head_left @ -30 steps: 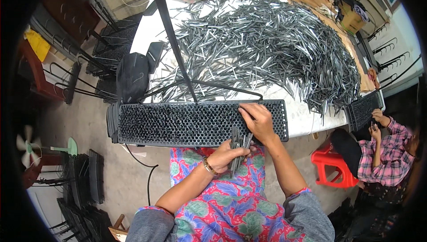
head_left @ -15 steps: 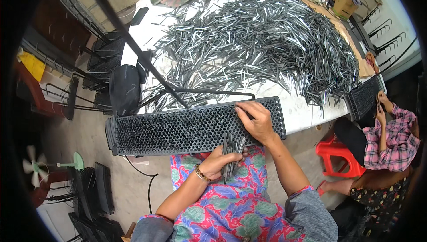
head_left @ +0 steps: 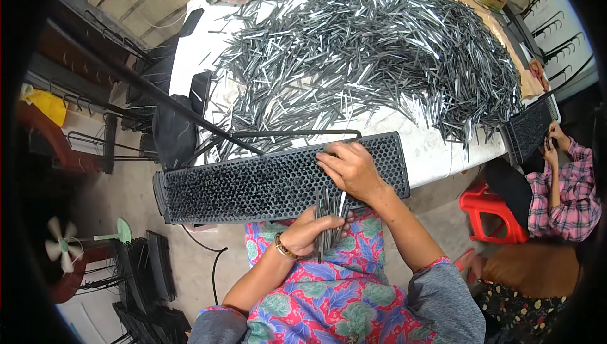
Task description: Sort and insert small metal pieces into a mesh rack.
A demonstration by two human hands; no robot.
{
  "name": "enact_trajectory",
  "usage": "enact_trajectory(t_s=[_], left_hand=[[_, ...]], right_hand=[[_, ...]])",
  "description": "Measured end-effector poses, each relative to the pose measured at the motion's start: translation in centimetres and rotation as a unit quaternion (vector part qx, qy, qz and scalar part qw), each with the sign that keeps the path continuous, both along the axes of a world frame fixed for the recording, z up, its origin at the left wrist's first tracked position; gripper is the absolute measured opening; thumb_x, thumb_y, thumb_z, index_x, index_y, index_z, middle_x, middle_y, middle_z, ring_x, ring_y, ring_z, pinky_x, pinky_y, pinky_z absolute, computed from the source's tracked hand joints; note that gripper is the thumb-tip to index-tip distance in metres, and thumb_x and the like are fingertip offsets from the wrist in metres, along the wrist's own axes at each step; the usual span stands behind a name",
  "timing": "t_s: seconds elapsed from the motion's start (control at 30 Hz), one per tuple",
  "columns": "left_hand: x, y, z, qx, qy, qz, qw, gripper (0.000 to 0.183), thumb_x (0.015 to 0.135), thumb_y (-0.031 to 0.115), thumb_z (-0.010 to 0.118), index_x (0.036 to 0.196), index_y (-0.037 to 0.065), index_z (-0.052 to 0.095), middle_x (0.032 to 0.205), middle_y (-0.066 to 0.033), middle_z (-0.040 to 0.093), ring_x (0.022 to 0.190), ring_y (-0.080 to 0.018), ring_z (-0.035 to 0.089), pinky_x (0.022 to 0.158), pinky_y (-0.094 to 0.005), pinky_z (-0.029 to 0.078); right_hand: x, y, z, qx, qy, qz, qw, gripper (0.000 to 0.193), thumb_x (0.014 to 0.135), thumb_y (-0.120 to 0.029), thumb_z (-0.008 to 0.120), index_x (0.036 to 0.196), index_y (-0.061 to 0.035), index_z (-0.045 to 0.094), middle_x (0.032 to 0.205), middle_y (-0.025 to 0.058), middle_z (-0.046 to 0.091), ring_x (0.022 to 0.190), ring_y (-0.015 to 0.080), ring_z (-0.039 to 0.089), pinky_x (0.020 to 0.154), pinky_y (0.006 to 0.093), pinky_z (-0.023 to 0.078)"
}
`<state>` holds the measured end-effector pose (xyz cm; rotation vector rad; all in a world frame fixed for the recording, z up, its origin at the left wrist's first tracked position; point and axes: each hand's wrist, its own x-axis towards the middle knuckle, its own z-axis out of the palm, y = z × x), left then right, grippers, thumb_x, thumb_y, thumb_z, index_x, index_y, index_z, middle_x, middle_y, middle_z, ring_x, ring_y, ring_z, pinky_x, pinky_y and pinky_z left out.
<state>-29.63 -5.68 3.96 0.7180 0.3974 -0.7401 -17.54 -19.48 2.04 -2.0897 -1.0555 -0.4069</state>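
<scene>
A long black panel (head_left: 253,186) full of round holes lies across in front of me, slightly tilted. Many holes on its left and middle hold dark pieces, while those toward the right end look open. Below its near edge, my left hand (head_left: 308,231) is closed round a bunch of thin dark grey strips (head_left: 326,208) that stand upright in the grip. My right hand (head_left: 355,172) is over the right part of the panel, fingers bent and pinched close to the holes. Whatever is between those fingertips is hidden.
Beyond the panel, a big heap of the same strips (head_left: 367,47) covers a white table (head_left: 436,164). A black rod (head_left: 158,94) slants above the panel's left side. At right, another person (head_left: 559,186) handles a similar panel (head_left: 530,130) near a red stool (head_left: 490,214). A fan (head_left: 62,246) stands left.
My right hand has shifted a little left along the panel. My left hand keeps its bunch of strips in place. The view has turned slightly, moving the surroundings and rod.
</scene>
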Motion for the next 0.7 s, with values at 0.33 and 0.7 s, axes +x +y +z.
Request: enact_trajectory(t_s=[0.33,0.7], left_hand=[[-0.1,0.3,0.2,0.024,-0.046,-0.001,0.999,0.027,0.085,0.004,0.061,0.111,-0.004,0.056,0.096,-0.0105,0.063,0.082,-0.0167,0.063,0.074,-0.0304,0.055],[-0.7,0.4,-0.3,0.004,-0.09,-0.048,0.995,0.03,0.086,0.006,0.062,0.115,0.0,0.056,0.088,-0.005,0.063,0.073,-0.0115,0.06,0.065,-0.0237,0.051]], right_hand=[[-2.0,-2.2,3.8,0.058,0.466,0.089,0.878,0.017,0.085,-0.012,0.066,0.096,0.0012,0.069,0.088,0.008,0.065,0.079,0.0139,0.059,0.069,0.0276,0.046],[-2.9,-2.2,4.4,0.094,0.479,0.068,0.87,0.016,0.087,-0.012,0.064,0.087,0.0032,0.069,0.08,0.0045,0.065,0.069,0.0082,0.056,0.062,0.0237,0.044]])
